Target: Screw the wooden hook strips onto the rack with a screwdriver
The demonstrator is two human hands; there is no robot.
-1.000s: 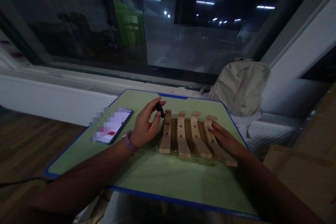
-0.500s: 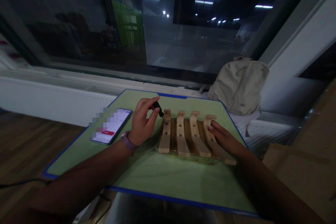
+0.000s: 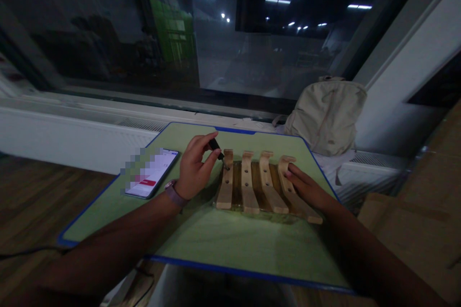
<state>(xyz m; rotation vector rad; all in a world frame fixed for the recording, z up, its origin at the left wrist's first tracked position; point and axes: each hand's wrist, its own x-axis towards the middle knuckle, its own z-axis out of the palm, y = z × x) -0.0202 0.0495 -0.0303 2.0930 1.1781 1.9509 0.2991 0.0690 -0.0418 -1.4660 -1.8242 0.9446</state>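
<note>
A wooden hook rack lies on the green table: a glossy brown board [image 3: 236,187] bears several pale curved hooks [image 3: 249,187], each with two dark holes. My left hand [image 3: 196,163] pinches the black handle of a small screwdriver [image 3: 215,147] between thumb and fingers. Its thin shaft slants down to the upper hole of the leftmost hook [image 3: 225,191]. At the opposite end, my right hand [image 3: 306,187] is closed around the edge by the rightmost hook [image 3: 302,206], with its fingertips against the wood. The far side of that grip is hidden.
Left of my left hand lies a phone [image 3: 153,177] with its screen lit. The table [image 3: 230,249] has a raised blue rim. Beyond it a beige backpack [image 3: 329,115] leans by the window, and a cardboard box [image 3: 392,216] stands at right. A cable [image 3: 32,251] runs at lower left.
The whole view has shifted very slightly. Both hands, the screwdriver and the rack keep nearly the same positions relative to one another.
</note>
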